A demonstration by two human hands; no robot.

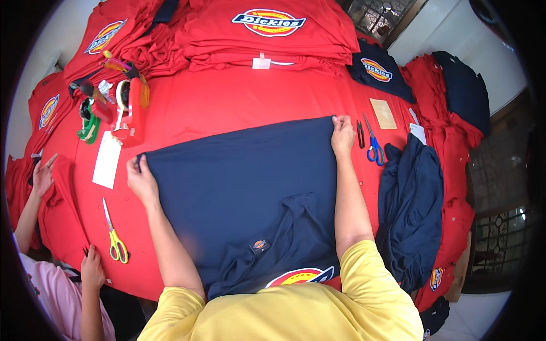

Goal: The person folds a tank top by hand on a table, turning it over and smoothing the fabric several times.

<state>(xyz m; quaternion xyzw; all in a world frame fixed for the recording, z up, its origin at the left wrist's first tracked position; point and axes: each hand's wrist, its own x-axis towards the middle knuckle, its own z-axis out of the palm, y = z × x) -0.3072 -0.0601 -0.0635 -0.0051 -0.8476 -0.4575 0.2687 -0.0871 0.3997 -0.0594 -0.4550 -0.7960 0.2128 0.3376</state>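
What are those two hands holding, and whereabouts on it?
The navy blue T-shirt spread flat: the left hand grips its far left corner, the right hand its far right corner.

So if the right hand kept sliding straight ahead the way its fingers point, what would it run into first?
Probably bare red cloth first; the right hand, at the navy shirt's far corner, points up-table. Beyond lies the stack of folded red shirts, though depth is hard to judge.
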